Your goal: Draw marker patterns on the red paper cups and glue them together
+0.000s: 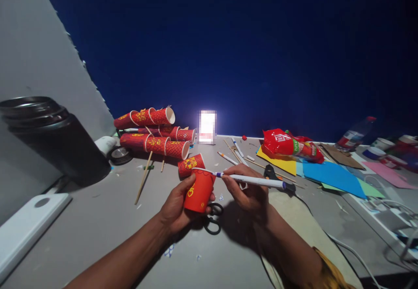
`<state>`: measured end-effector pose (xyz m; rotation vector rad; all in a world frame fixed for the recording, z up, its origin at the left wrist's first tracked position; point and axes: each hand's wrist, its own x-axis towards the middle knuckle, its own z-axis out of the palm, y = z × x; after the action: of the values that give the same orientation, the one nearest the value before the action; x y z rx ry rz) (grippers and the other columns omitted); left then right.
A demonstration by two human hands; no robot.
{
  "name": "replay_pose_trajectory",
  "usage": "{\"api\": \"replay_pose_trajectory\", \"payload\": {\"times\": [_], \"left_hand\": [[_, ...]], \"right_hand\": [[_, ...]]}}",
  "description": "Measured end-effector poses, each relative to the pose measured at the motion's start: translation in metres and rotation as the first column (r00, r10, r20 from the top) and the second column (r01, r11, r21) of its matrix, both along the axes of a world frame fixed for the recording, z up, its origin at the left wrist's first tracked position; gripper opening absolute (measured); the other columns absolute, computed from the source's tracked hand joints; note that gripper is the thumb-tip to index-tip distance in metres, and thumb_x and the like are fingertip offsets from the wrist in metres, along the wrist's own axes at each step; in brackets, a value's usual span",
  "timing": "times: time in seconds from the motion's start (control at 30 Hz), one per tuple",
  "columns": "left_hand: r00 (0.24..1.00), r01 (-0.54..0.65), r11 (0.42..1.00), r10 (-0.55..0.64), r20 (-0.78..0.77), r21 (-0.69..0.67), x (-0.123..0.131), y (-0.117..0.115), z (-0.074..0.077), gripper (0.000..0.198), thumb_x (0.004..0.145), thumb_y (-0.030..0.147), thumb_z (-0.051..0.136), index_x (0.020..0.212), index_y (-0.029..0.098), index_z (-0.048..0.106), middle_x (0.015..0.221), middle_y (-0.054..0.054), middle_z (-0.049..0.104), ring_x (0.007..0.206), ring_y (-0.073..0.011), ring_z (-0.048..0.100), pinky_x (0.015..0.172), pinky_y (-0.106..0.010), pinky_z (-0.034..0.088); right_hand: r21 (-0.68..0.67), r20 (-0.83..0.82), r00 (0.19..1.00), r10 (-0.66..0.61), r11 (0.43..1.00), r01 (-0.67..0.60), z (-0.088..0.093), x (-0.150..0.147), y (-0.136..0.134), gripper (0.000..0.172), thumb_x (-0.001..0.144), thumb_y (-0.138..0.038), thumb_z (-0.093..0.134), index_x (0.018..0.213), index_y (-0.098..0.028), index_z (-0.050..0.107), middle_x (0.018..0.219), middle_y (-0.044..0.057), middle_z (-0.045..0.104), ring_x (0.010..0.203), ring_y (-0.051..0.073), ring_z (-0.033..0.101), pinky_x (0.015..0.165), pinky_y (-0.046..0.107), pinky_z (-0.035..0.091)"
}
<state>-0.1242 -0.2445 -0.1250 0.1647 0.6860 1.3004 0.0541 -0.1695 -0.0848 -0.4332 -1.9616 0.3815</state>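
Note:
My left hand (179,202) is wrapped round a red paper cup (199,193) with yellow print, tilted with its rim away from me. A scalloped dark line runs on the cup just below the rim. In my right hand (246,189) is a white marker (257,180) with purple ends, its tip at the cup's upper right side. Behind the held cup another red patterned paper cup (188,166) lies on its side. Scissors with black handles (213,226) lie under and beside my left hand, their blades hidden.
Stacks of red paper cups (153,143) lie at the back left with wooden sticks. A black flask (55,141) stands at the left. Markers (227,158), a red plastic packet (287,145), coloured paper (333,176), a glue gun (271,173) and a power strip (385,219) lie at the right.

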Motion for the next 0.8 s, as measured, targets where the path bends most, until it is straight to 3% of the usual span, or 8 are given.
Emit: {"api": "replay_pose_trajectory", "payload": {"times": [0.27, 0.63, 0.8], "left_hand": [[1.000, 0.008, 1.000, -0.008, -0.002, 0.005, 0.0011, 0.0002, -0.0018, 0.045, 0.097, 0.043, 0.055, 0.113, 0.003, 0.064, 0.085, -0.018, 0.071, 0.072, -0.0253, 0.071, 0.054, -0.034, 0.058], [1.000, 0.019, 1.000, -0.019, 0.000, 0.006, 0.0004, 0.0006, -0.0008, 0.041, 0.096, 0.042, 0.055, 0.109, 0.005, 0.066, 0.085, -0.019, 0.072, 0.071, -0.0260, 0.071, 0.054, -0.035, 0.059], [1.000, 0.007, 1.000, -0.007, 0.002, -0.014, -0.0004, -0.0002, 0.0004, 0.042, 0.096, 0.042, 0.055, 0.109, 0.004, 0.066, 0.086, -0.019, 0.072, 0.071, -0.0260, 0.071, 0.054, -0.035, 0.059]], "right_hand": [[0.033, 0.020, 0.999, 0.037, 0.999, -0.038, -0.0044, 0.0010, 0.0044, 0.007, 0.093, -0.016, 0.064, 0.092, -0.021, 0.068, 0.080, 0.004, 0.071, 0.060, 0.014, 0.058, 0.056, 0.028, 0.046], [-0.059, 0.033, 0.999, 0.035, 0.998, -0.033, -0.0004, 0.0005, 0.0006, 0.010, 0.094, -0.020, 0.064, 0.086, -0.020, 0.069, 0.077, 0.004, 0.071, 0.060, 0.014, 0.058, 0.057, 0.028, 0.046], [-0.018, 0.018, 0.999, 0.047, 0.999, -0.046, 0.0032, 0.0000, 0.0011, 0.008, 0.093, -0.017, 0.063, 0.088, -0.019, 0.069, 0.073, 0.002, 0.070, 0.056, 0.013, 0.057, 0.053, 0.026, 0.045]]}}
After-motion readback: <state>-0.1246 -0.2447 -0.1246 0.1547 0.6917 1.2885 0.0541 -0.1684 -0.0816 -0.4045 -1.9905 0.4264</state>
